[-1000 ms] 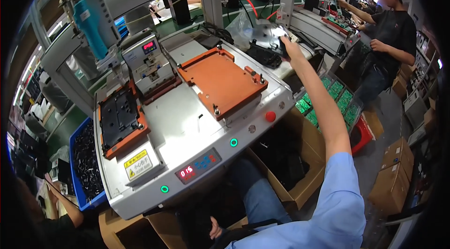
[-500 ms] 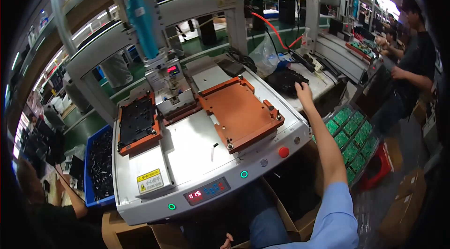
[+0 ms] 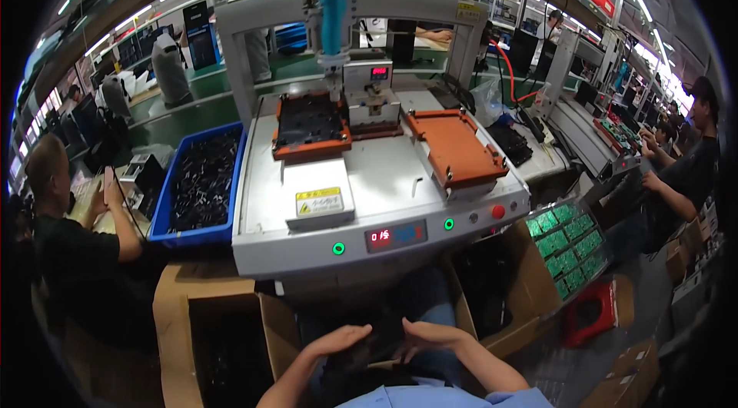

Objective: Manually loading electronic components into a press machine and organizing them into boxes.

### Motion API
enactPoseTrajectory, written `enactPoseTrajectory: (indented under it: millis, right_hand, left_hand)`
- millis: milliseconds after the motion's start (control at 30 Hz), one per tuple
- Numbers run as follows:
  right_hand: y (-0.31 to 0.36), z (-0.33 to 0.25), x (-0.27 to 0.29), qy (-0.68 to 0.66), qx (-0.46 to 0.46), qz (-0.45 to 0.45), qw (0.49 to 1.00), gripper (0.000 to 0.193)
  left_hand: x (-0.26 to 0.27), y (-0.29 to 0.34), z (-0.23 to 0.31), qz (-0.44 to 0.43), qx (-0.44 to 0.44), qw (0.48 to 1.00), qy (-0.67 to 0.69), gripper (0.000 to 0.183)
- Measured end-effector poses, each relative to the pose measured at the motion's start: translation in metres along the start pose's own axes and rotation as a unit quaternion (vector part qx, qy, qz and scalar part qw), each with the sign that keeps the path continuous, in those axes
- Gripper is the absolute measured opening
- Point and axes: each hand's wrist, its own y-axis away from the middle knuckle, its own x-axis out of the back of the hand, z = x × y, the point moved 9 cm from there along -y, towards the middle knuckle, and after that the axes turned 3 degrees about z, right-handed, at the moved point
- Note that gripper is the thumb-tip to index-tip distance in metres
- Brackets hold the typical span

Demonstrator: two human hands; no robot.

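Observation:
Low over my lap, my left hand (image 3: pixel 344 340) and my right hand (image 3: pixel 432 334) face each other with fingers curled. Between them is something dark that blends into the shadow, and I cannot make out its shape. In front stands a white bench machine (image 3: pixel 384 200) with a teal screwdriver unit (image 3: pixel 332 12) hanging from its frame. Its left orange fixture (image 3: pixel 311 153) carries a black plastic part (image 3: pixel 309 121). The right orange fixture (image 3: pixel 457 148) shows its bare surface. A small dark L-shaped piece (image 3: pixel 417 184) lies on the white deck.
A blue bin (image 3: pixel 159 225) of small black parts is at the left, beside a seated person (image 3: pixel 77 216). Open cardboard boxes (image 3: pixel 171 308) flank my legs. Black parts (image 3: pixel 510 145) and green circuit boards (image 3: pixel 567 243) lie right, near a red stool (image 3: pixel 592 314) and another person (image 3: pixel 692 154).
My right hand has come back from the black parts at the right to my lap. My left hand now shows opposite it. The view has turned, so the machine appears farther right and lower.

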Motion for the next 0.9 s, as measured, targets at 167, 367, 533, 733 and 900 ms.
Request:
enactPoseTrajectory:
  millis: [167,367,533,733,900]
  right_hand:
    - [-0.031,0.001,0.011,-0.121,0.092,0.079,0.985,0.04]
    - [-0.045,-0.048,-0.005,-0.102,0.257,0.08,0.958,0.045]
    - [-0.041,-0.064,0.009,0.072,0.304,0.283,0.907,0.029]
    - [-0.019,-0.044,0.043,0.023,0.299,0.359,0.884,0.032]
    - [-0.007,-0.034,0.07,-0.011,0.269,0.339,0.901,0.032]
  left_hand:
    - [0.028,0.013,0.012,0.05,-0.04,0.998,0.004,0.048]
    - [0.004,0.007,0.008,-0.102,0.005,0.985,0.136,0.047]
    - [-0.034,0.029,0.063,-0.292,-0.057,0.769,0.565,0.068]
    - [0.001,0.0,0.004,0.006,-0.022,0.837,0.546,0.05]
    - [0.028,0.0,-0.002,-0.001,-0.005,0.877,0.48,0.061]
